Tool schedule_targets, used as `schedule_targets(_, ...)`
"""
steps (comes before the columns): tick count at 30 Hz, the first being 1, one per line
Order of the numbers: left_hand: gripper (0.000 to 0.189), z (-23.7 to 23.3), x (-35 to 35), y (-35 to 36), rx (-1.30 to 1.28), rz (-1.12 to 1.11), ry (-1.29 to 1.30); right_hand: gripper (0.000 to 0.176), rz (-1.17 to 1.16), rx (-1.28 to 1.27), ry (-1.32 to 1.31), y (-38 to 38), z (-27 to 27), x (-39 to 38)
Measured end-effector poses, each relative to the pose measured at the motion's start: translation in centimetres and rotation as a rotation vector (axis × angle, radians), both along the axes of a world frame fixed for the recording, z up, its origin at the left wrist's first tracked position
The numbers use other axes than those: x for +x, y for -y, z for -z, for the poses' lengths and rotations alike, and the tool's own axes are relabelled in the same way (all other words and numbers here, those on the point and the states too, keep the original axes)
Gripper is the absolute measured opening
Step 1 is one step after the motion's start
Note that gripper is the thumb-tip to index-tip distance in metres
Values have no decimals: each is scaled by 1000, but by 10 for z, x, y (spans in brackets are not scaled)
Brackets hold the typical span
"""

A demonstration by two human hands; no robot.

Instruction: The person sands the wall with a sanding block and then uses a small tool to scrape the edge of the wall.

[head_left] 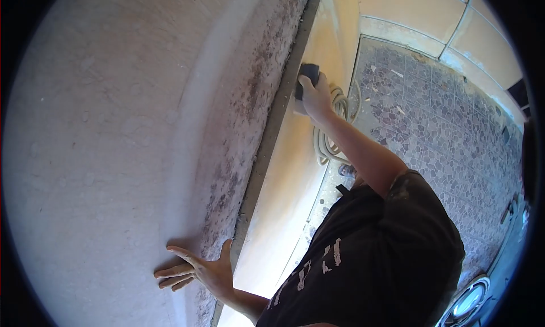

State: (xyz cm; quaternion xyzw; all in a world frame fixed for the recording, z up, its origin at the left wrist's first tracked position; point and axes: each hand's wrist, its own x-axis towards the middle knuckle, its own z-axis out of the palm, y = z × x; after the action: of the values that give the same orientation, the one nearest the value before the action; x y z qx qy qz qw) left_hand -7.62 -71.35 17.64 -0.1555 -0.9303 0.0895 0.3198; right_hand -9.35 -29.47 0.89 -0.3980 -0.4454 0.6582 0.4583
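Dark and foam-like, a small block [308, 72] is sitting in the closed grip of the right hand [315, 95], whose fingers are wrapping its near end and pressing it against a grey strip [267, 151]; the left hand [198, 273] is lying open and empty, fingers spread, palm flat on the rough plaster wall [113, 145] just left of that strip. The strip's long axis is running from the near bottom edge to the far top, so the block is lying far along it from the left hand, well apart, with the right arm stretching out to reach it; the right hand is plainly the nearer one, already on the block. Right of the strip a smooth cream surface [284, 202] is dropping away; dark mottled staining [244, 117] is spreading over the plaster beside the strip. A pale coiled hose [335, 135] is lying just beyond the right forearm, touching the cream surface; further right the pebble-patterned floor [448, 128] is showing, and a black T-shirt [374, 259] is filling the near right. Nothing is standing between block and strip.
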Motion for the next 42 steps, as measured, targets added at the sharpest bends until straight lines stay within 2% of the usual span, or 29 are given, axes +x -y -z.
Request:
schedule_targets(1, 157, 1, -1, 0, 9, 9, 5, 32, -5, 8, -8, 4, -6, 10)
schedule_targets(3, 156, 1, 1, 0, 19, 3, 10, 31, -269, -397, -476, 16, -14, 36)
schedule_targets(4, 156, -1, 2, -1, 19, 28, 4, 31, -278, -401, -476, 20, -12, 44)
schedule_targets(6, 155, -2, 4, -2, 14, 59, -4, 30, -411, -489, -645, 25, -10, 58)
schedule_targets(10, 151, -1, 2, -3, 31, 49, 7, 35, -498, -487, -689, 37, -29, 76)
schedule_targets(12, 149, 0, 2, -4, 48, 40, 9, 31, -503, -593, -637, 48, -48, 86)
schedule_targets(13, 147, 2, 1, -5, 50, 53, -10, 31, -511, -589, -638, 52, -51, 91)
schedule_targets(15, 140, 1, 3, -10, 88, 93, -38, 35, -691, -575, -889, 59, -55, 99)
schedule_targets(16, 140, 0, 7, -13, 93, 89, -46, 35, -699, -570, -893, 63, -57, 102)
schedule_targets(18, 136, -3, 15, -17, 186, 134, 42, 40, -694, -320, -764, 70, -62, 107)
schedule_targets(19, 131, -5, 20, -20, 215, 155, 32, 40, -695, -313, -768, 72, -66, 107)
schedule_targets(22, 123, -7, 25, -14, 300, 259, 12, 36, -611, -389, -805, 76, -73, 112)
schedule_targets(25, 115, -10, 28, 0, 315, 339, -38, 32, -508, -435, -705, 80, -61, 113)
schedule_targets(28, 115, -11, 29, 19, 373, 341, -60, 26, -408, -492, -668, 88, -51, 112)
schedule_targets(31, 117, -14, 33, 37, 326, 272, -79, 25, -335, -514, -585, 88, -34, 101)
schedule_targets(33, 119, -14, 32, 46, 279, 229, -78, 26, -160, -355, -528, 80, -13, 77)
schedule_targets(35, 128, -13, 31, 54, 132, 196, 14, 37, 45, -169, -373, 63, 3, 47)
schedule_targets(38, 136, -9, 27, 66, -12, 136, 136, 47, 107, -201, -248, 51, -8, 22)
schedule_targets(40, 140, 2, 18, 74, -34, 95, 197, 53, 230, 153, 36, 62, -1, -6)
schedule_targets(42, 142, 10, 12, 72, -96, 55, 110, 60, 248, 83, 12, 127, 7, -15)
